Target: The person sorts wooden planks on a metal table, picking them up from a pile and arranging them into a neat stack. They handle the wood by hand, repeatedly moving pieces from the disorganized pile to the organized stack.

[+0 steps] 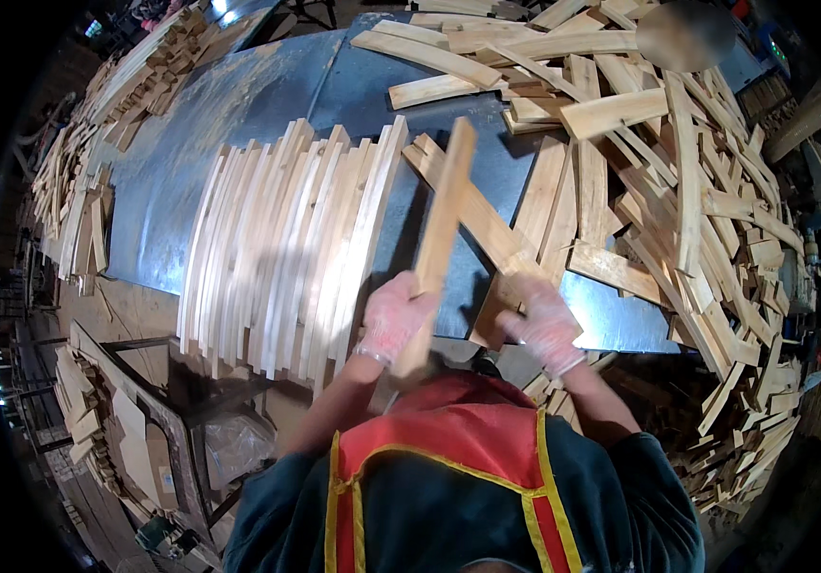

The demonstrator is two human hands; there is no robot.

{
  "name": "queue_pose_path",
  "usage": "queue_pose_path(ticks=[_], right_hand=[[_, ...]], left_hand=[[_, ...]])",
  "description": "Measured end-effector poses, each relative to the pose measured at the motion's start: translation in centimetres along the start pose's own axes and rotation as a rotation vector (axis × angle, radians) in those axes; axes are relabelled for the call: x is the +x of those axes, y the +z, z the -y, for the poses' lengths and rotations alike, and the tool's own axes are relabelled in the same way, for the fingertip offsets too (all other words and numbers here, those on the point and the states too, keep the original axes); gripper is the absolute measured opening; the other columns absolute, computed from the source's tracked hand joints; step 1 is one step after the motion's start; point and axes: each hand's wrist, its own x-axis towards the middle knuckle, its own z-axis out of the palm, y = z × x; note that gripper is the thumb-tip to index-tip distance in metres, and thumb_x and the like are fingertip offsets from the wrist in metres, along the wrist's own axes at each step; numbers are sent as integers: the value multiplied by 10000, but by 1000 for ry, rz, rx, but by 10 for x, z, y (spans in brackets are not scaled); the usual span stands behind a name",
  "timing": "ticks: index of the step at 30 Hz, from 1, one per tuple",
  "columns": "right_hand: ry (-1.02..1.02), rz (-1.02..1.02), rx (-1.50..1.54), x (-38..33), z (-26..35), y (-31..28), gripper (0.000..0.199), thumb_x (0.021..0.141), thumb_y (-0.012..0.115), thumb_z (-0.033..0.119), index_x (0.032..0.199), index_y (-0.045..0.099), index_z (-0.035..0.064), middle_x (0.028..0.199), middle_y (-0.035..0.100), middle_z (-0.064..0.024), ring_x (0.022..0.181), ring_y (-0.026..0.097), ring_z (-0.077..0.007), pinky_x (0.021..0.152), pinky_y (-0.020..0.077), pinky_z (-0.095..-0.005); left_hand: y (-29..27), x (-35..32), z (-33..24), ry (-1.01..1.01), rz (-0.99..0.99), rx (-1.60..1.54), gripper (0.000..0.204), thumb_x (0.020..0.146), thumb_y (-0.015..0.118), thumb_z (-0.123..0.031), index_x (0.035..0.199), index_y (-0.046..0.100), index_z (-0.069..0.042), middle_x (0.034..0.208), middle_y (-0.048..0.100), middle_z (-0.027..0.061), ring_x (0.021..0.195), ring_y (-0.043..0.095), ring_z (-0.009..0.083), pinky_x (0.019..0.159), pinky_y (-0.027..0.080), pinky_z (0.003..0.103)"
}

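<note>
"What fills most of the room there?"

"The blue metal table (281, 86). A jumbled heap of wood (685, 172) takes up its right side, boards lying every which way."

"And across from that?"

"A row of pale strips (286, 248), set side by side, near ends sticking out past the table's front edge."

"What's being handled?"

"A long board (447, 205), just right of the row, pointing away from the worker. It crosses above a second board (487, 224), which slants between it and the heap."

"Who's got hold of what?"

"The left hand (399, 320), in a pinkish glove, has its fingers clenched around the long board near the close end. The right hand (546, 329), gloved too, is at the second board's near end. Those fingers are blurred; I can't tell whether they're grasping it or only resting there."
</note>
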Motion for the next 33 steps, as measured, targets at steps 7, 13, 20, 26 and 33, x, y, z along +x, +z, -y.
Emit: queue_pose_path(ticks=[7, 13, 20, 26, 33], right_hand=[[408, 126, -193, 37, -37, 0, 1103, 746, 845, 522, 1629, 329, 108, 1457, 539, -255, 1342, 555, -406, 1128, 458, -475], [493, -21, 311, -59, -33, -43, 909, 733, 846, 303, 1533, 512, 30, 1364, 630, -248, 1253, 631, -366, 1106, 489, -412], [274, -411, 1489, -175, -87, -65, 959, 733, 920, 249, 1558, 489, 21, 1441, 596, -94, 1275, 572, -198, 1006, 513, -339], [220, -1024, 1630, -260, -182, -95, 922, 710, 873, 431, 1464, 525, 31, 1067, 688, -74, 875, 690, -211, 812, 577, -350], [848, -1905, 803, -439, -340, -159, 176, 957, 713, 223, 1102, 712, 123, 970, 650, 5, 842, 580, -129, 771, 491, -319]], left_hand=[[-29, -17, 57, 88, -320, 743, 824, 784, 784, -265, 1530, 468, -117, 1490, 520, 137, 1398, 460, 348, 1186, 342, 510], [-20, -8, 87, 222, -390, 976, 728, 832, 744, -360, 1479, 520, -115, 1541, 514, 150, 1439, 456, 363, 1199, 344, 525], [38, 57, -10, 448, 28, 400, 835, 892, 790, -318, 1589, 431, -30, 1619, 450, 219, 1476, 465, 348, 1203, 392, 433], [215, 96, -152, 326, 261, -177, 797, 952, 745, -309, 1585, 405, 36, 1615, 451, 236, 1467, 473, 351, 1227, 363, 400], [337, 109, -280, 255, 449, -197, 690, 973, 739, -375, 1479, 542, 50, 1404, 653, 156, 1262, 620, 251, 1079, 496, 377]])
